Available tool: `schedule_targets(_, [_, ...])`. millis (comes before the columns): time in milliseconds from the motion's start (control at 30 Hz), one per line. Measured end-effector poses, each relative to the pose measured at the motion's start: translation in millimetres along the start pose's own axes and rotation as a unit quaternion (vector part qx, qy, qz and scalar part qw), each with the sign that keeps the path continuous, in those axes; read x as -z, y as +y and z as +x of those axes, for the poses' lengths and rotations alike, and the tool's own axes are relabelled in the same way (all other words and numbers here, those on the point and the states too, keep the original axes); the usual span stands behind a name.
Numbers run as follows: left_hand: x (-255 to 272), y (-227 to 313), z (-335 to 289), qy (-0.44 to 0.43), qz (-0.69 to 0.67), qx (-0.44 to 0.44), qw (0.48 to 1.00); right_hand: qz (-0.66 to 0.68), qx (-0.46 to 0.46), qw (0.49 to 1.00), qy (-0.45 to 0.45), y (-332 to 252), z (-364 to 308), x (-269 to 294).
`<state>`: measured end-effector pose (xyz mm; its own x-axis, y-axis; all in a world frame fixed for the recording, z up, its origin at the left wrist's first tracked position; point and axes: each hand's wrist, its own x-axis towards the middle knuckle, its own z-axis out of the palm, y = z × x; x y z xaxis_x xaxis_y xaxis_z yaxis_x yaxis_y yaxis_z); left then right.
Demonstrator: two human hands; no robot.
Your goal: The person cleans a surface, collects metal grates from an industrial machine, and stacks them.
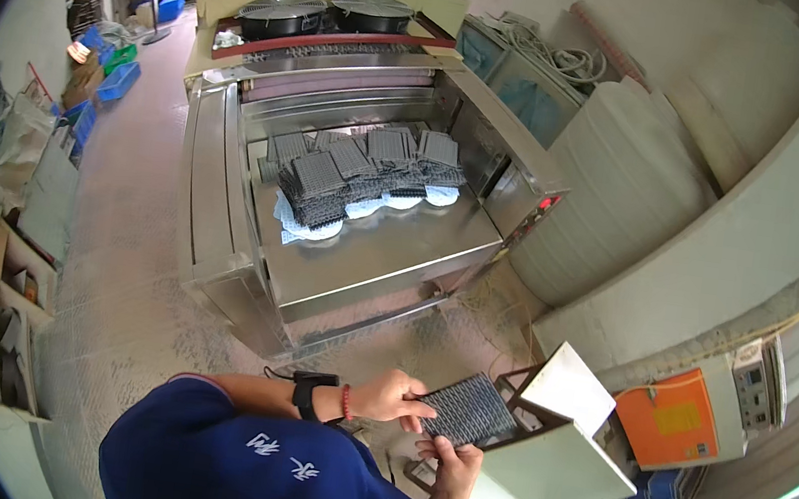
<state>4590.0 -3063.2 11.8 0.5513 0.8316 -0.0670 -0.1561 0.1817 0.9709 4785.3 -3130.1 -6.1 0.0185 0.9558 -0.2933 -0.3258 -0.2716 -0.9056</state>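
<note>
A dusty concrete workshop floor surrounds a stainless steel conveyor machine (360, 244), whose belt carries piles of dark mesh sheets (360, 169) on white paper. Nearer the person than the machine, a stack of dark mesh sheets (471, 410) lies flat, its long axis running from lower left to upper right toward a white panel (569, 378). The left hand (392, 397) grips the stack's near upper edge; the right hand (453, 471) pinches its lower edge from beneath

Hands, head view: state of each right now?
Left hand: closed on the near edge of the dark mesh sheet stack.
Right hand: gripping the same stack from below.
</note>
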Motion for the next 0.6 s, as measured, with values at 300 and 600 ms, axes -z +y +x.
schedule_targets(300, [41.1,28.9,43.6,0.303,-0.127,-0.063,0.943,-0.080,-0.051,0.966,-0.241,-20.5,130.2,-5.0])
schedule_targets(600, [125.0,34.9,120.9,0.383,-0.144,-0.120,0.905,-0.047,-0.029,0.996,-0.067,-41.7,299.6,22.9])
